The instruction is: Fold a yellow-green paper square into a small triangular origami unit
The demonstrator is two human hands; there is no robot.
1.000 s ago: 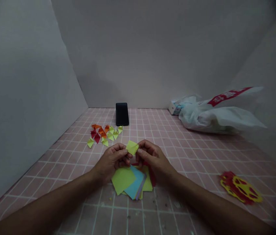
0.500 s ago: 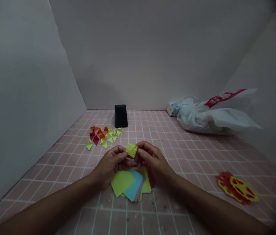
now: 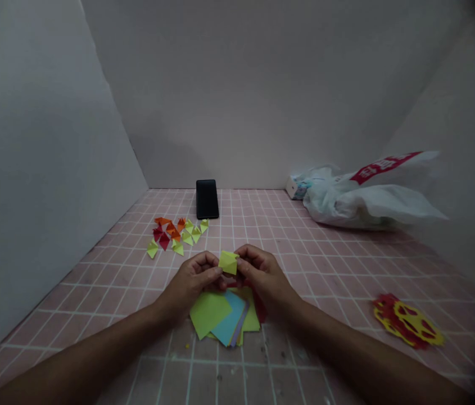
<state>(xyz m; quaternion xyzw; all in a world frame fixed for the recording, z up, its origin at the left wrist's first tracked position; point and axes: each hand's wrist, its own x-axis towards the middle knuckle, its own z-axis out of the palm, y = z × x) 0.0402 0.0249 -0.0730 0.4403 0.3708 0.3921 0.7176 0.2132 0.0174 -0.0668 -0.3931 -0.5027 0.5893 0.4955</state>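
A small folded yellow paper [image 3: 228, 262] is held up between both hands at the middle of the view. My left hand [image 3: 197, 279] pinches its left edge between thumb and fingers. On the opposite side, my right hand [image 3: 265, 275] grips the right edge the same way. Just below the hands lies a fanned stack of coloured paper sheets [image 3: 211, 313], with yellow-green, blue, purple and red showing. Part of that stack is hidden behind the fingers and the right hand.
Several small folded paper pieces [image 3: 172, 230] in red, orange and yellow lie at the back left. Behind them is a black phone [image 3: 207, 199]. A white plastic bag [image 3: 363, 205] and a small box [image 3: 295, 188] sit back right. Red and yellow paper cut-outs [image 3: 410, 323] lie at right.
The folded yellow paper has turned a little between the fingers and shows a flatter, squarer face with a crease. Both hands stay in nearly the same place.
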